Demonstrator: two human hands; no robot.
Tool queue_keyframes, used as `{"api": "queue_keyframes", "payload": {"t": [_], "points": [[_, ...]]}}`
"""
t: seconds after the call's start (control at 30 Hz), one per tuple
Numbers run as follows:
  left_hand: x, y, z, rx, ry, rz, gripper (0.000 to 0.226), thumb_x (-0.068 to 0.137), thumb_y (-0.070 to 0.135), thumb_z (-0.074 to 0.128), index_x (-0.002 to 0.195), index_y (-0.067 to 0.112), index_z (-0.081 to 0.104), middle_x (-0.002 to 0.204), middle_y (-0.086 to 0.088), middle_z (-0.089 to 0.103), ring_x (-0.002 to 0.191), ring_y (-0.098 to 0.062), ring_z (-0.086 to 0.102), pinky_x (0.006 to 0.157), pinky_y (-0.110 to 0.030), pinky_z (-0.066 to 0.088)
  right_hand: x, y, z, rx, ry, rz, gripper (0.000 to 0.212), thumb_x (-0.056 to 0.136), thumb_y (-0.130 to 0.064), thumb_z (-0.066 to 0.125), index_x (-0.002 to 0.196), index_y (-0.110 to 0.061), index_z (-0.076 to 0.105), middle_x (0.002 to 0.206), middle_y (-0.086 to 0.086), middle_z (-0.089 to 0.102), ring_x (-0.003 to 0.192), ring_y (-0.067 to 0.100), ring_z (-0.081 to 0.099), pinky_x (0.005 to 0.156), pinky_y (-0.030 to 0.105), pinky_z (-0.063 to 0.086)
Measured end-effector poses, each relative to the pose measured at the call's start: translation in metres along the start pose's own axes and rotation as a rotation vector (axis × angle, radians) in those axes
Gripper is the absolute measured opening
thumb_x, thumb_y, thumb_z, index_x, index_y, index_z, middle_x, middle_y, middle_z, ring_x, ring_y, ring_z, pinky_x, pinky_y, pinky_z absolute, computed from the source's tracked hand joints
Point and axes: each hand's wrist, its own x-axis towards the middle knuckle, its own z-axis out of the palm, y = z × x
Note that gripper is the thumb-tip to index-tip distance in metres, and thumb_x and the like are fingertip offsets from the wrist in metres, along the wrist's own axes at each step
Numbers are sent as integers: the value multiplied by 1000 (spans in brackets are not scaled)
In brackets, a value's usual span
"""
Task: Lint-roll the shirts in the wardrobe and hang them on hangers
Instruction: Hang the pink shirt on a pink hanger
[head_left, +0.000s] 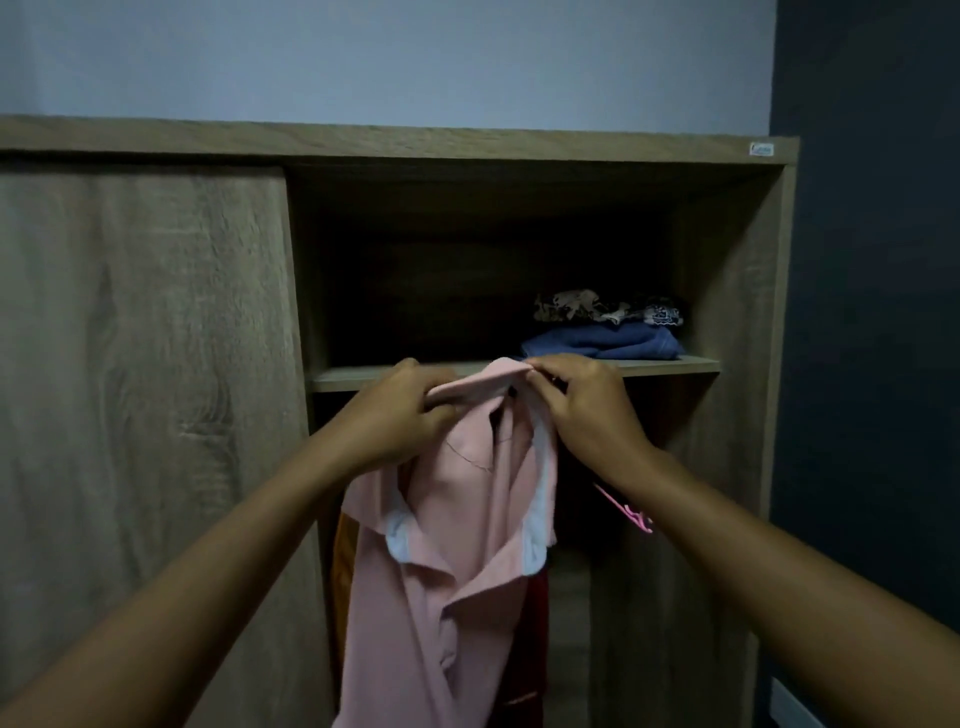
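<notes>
A pink polo shirt (457, 545) with white sleeve trim hangs down in front of the open wardrobe (737, 322). My left hand (400, 410) grips its upper left edge near the collar. My right hand (587, 410) pinches the top of the shirt at the collar, just below the shelf (670, 365). A pink hanger (631, 514) shows partly under my right forearm, in the dark hanging space. No lint roller is in view.
Folded clothes lie on the shelf: a blue garment (608, 343) with a patterned one (602, 306) on top. The sliding door (145, 389) covers the wardrobe's left half. Orange (343, 566) and red (537, 623) garments hang behind the pink shirt. A dark wall (872, 312) stands at right.
</notes>
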Motion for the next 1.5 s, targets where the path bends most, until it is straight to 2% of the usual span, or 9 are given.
{"api": "queue_keyframes", "payload": {"t": [0.23,0.4,0.57,0.73,0.9,1.1,1.27,1.37,1.5], "points": [[-10,-11,14,-24,-190,-218,37,100,49,44,84,23,65,82,-9,67,73,-24,66,71,-41,57,4,3,8,-131,-126,-42,25,99,-35,50,93,-18,69,87,1,67,82,19,62,73,42,51],[-5,-17,34,111,21,-214,31,101,36,45,102,16,69,89,-6,68,79,-22,66,77,-46,58,-2,12,5,-290,-195,-83,30,100,-41,45,91,-19,64,83,3,67,75,24,62,65,40,49],[6,-13,61,-4,180,-163,24,96,19,48,93,10,70,86,-12,69,86,-33,63,77,-41,52,-9,31,-4,-297,-369,-54,19,91,-41,62,92,-23,68,84,-4,68,77,15,63,67,37,53],[17,0,105,-159,206,-164,35,93,32,40,86,12,68,84,-9,70,85,-30,65,72,-38,50,-34,68,-3,-446,-457,85,17,85,-33,62,97,-24,69,88,-1,70,80,20,66,67,35,54],[38,6,140,-282,182,-283,36,92,31,43,68,10,60,71,-8,63,78,-31,61,65,-32,40,-67,125,5,-46,-493,450,27,87,-44,68,89,-20,78,78,-8,74,69,-1,65,64,20,51],[66,3,180,-310,154,-392,43,89,35,45,65,4,63,65,-8,63,71,-28,61,63,-29,38,-93,217,39,-214,-298,560,14,88,-24,68,90,-10,71,90,7,71,83,23,67,79,36,55],[87,1,201,-263,160,-412,45,92,35,47,66,2,63,64,-12,63,69,-29,61,60,-31,38,-72,265,49,-444,-296,627,44,87,-36,66,122,-11,61,123,13,57,117,32,52,97,39,48],[101,1,209,-227,175,-424,43,94,31,48,68,1,65,65,-12,64,66,-26,59,57,-32,39,-63,289,55,-510,-384,709,52,86,-43,66,125,-9,59,127,15,56,120,34,52,97,43,48],[111,-2,225,-188,171,-464,46,94,33,49,64,1,61,55,-7,55,58,-20,53,51,-25,38,-54,319,67,-356,-436,872,42,85,-39,68,109,-6,67,115,16,68,106,35,64,84,37,52]]}}
